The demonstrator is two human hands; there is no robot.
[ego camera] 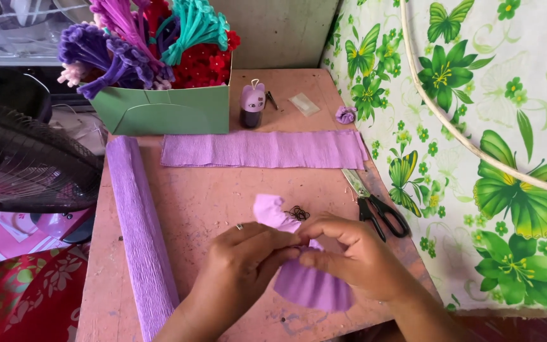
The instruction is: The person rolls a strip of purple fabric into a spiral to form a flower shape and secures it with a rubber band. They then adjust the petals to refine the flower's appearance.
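Observation:
Both hands meet over the near part of a pinkish wooden table point(216, 196). My left hand point(238, 266) and my right hand point(356, 256) pinch a piece of purple crepe paper point(308, 288) between their fingertips. The paper is gathered where they grip it. One end pokes up behind the fingers and the other fans out below my right hand. A small tangle of thin dark wire point(297, 212) lies just beyond the fingers.
A crepe paper roll point(139, 234) lies along the table's left edge, a flat purple strip point(264, 149) across the middle. Black-handled scissors point(375, 202) lie right. A green box of pipe cleaners point(159, 107), a small bottle point(252, 104) and a tiny paper flower point(345, 114) stand behind. A fan point(26, 158) is left.

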